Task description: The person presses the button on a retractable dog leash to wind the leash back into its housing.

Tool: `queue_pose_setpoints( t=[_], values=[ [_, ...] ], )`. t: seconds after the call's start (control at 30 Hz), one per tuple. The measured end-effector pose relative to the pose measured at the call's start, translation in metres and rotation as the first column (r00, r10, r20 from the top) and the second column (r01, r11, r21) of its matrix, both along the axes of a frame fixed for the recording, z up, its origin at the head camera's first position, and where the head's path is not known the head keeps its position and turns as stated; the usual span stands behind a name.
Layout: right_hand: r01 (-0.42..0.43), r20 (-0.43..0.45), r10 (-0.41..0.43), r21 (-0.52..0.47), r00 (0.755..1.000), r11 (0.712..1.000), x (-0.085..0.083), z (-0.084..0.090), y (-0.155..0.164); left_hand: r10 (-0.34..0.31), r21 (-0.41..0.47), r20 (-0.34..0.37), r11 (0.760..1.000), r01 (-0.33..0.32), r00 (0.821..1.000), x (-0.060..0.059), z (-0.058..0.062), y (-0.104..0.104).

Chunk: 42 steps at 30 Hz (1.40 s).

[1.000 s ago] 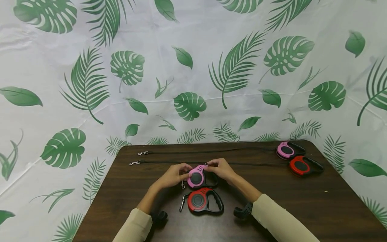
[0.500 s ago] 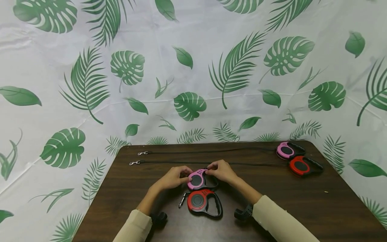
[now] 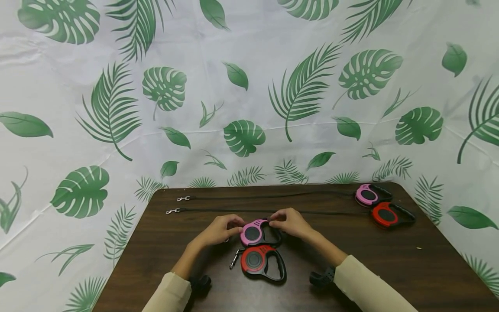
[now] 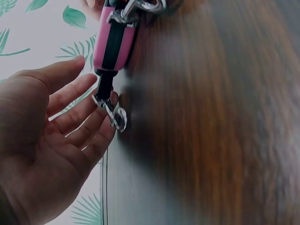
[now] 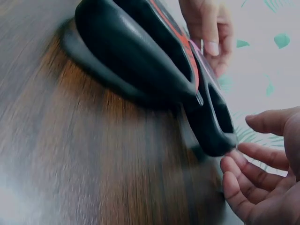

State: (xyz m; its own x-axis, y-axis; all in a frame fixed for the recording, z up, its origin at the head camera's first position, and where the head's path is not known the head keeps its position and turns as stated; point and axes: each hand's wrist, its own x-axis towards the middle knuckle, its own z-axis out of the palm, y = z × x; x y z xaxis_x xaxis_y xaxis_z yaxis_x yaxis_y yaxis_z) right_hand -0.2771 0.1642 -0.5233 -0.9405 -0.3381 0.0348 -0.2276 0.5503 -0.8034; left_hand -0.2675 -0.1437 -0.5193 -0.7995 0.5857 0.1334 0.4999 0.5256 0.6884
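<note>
A pink retractable dog leash (image 3: 251, 234) with a black handle lies flat in the middle of the table. Just in front of it lies a red retractable leash (image 3: 254, 261), its metal clip out to the left. My left hand (image 4: 51, 136) is at the pink leash's left end, fingers loosely spread behind its metal clip (image 4: 112, 112); the thumb is apart from the pink case. On the other side, my right hand (image 5: 267, 168) has its fingertips against the end of the black handle (image 5: 211, 136), thumb raised away from it.
At the table's (image 3: 351, 277) back right lie another pink leash (image 3: 366, 195) and another red leash (image 3: 386, 215). Their black cords stretch left to metal clips (image 3: 173, 211) along the back. A leaf-patterned cloth (image 3: 249, 86) hangs behind the table.
The pink leash has shifted slightly toward the red one, and the red leash has tilted a little. Over the last half second, both hands have loosened and drawn slightly apart.
</note>
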Motion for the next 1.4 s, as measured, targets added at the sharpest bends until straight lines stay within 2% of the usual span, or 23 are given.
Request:
queue_pose_setpoints(
  t=[0.4,0.57,0.8,1.07,1.23,1.33,1.4],
  values=[
    [-0.122,-0.052,0.122,-0.002,0.991,0.993,0.004,0.009,0.025,0.073,0.028,-0.053,0.997,-0.071,0.996,0.000,0.000,-0.027],
    [-0.126,-0.094,0.128,0.027,0.987,0.992,0.004,0.014,0.038,0.103,0.064,-0.062,0.993,-0.099,0.993,-0.001,0.001,-0.040],
    [-0.107,-0.090,0.108,0.022,0.990,0.994,0.004,0.021,0.060,0.163,0.098,-0.074,0.983,-0.155,0.984,-0.004,0.003,-0.060],
    [-0.093,-0.163,0.095,0.020,0.982,0.996,-0.001,0.027,0.097,0.210,0.124,-0.131,0.973,-0.194,0.969,-0.007,0.003,-0.085],
    [-0.077,-0.166,0.079,0.020,0.983,0.997,-0.003,0.031,0.120,0.219,0.117,-0.183,0.973,-0.200,0.958,-0.012,0.003,-0.099],
    [-0.069,-0.163,0.072,0.028,0.984,0.997,-0.003,0.032,0.137,0.235,0.107,-0.220,0.971,-0.216,0.947,-0.013,0.004,-0.109],
    [-0.062,-0.171,0.067,0.034,0.983,0.998,-0.003,0.032,0.148,0.251,0.091,-0.258,0.968,-0.235,0.933,-0.014,0.004,-0.116]
  ],
)
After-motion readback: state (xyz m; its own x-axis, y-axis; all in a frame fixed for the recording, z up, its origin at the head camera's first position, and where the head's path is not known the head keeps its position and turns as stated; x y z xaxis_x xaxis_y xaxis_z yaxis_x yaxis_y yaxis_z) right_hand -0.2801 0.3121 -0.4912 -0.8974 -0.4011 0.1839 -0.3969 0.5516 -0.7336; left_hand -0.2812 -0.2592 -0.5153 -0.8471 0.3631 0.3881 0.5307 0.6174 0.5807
